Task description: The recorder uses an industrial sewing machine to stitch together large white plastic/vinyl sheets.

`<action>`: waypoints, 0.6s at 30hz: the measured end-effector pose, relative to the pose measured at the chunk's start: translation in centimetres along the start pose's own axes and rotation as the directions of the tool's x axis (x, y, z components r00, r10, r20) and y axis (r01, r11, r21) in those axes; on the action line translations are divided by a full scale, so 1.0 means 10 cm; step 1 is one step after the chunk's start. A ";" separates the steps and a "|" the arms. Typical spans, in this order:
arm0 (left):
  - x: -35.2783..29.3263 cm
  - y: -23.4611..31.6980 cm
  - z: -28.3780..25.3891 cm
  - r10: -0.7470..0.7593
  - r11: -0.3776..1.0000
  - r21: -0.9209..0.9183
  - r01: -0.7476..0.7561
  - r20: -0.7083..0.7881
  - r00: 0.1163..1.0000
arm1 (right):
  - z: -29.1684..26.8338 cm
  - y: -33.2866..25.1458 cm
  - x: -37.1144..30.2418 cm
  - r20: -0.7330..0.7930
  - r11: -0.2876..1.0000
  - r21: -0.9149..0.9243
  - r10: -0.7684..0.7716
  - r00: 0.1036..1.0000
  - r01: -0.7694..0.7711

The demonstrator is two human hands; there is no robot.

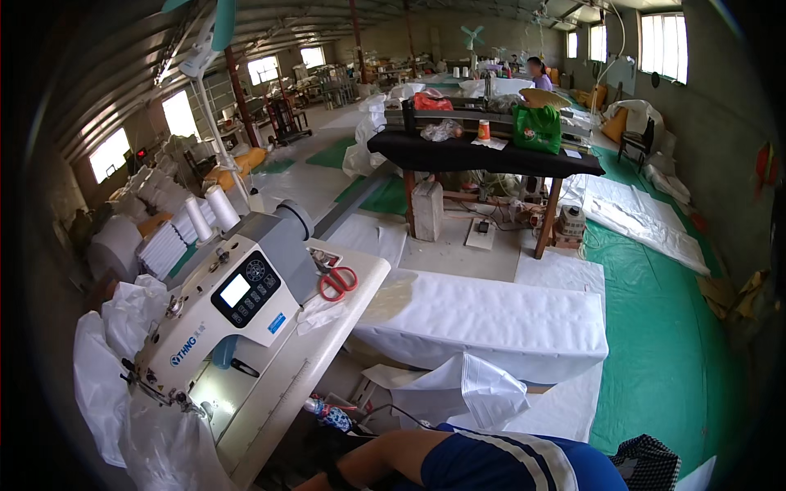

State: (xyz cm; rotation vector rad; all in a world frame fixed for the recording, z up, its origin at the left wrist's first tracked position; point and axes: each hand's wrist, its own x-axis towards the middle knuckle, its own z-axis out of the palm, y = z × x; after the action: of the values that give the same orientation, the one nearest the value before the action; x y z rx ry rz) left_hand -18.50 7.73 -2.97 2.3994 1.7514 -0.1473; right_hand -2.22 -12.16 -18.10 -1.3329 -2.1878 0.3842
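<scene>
The fingers of both hands lie out of sight, so I cannot tell whether they are wide, narrow or holding anything. A bare arm (385, 460) leaves a striped blue sleeve (483, 462) at the bottom centre and runs toward the lower left, its far end dark and cut off by the lower edge; which arm it is, I cannot tell. Just above it is a small patterned bottle (332, 414).

Beyond that, a white surface (299, 364) slants through the lower left, carrying the sewing machine (201, 319), with its lamp and display lit. White sheeting (168, 446) bunches at the needle end; red-handled scissors (337, 284) rest on the surface's upper right end. Two thread cones (220, 206) stand behind the machine.

Right of centre lies a long white bundle (508, 315), with a creased white sheet (487, 393) below it and green floor covering (655, 352) farther right. At upper centre, a black-covered surface (483, 157) bears a green bag (537, 129) and an orange cup (484, 131).
</scene>
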 end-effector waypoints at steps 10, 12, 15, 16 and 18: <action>-1.49 0.38 0.11 0.158 0.870 -0.286 -0.401 -0.610 0.777 | -0.57 -0.29 -1.72 -0.261 0.978 0.062 0.207 0.943 -0.197; -2.09 0.73 0.45 0.335 0.825 -0.245 -0.510 -0.515 0.789 | -0.94 -0.50 -1.84 -0.013 0.887 -0.250 0.397 0.918 -0.387; -2.58 1.09 1.25 0.610 0.765 -0.041 -0.642 -0.274 0.744 | -0.67 -0.40 -2.10 -0.338 0.582 -0.784 -0.107 0.935 -0.216; -2.60 1.15 1.46 0.647 0.748 0.002 -0.664 -0.223 0.729 | -0.61 -0.41 -2.07 -0.340 0.578 -0.787 -0.112 0.934 -0.218; -2.71 1.31 1.57 0.677 0.735 0.063 -0.675 -0.112 0.727 | -0.47 -0.44 -2.02 -0.207 -0.245 -0.947 -0.030 0.978 -0.208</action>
State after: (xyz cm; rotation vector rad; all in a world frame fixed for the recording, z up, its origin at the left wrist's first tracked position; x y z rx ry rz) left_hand -14.08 -24.57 -12.56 2.9347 0.7845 0.0927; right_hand 4.69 -32.23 -18.19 -2.0745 -1.9497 -2.0142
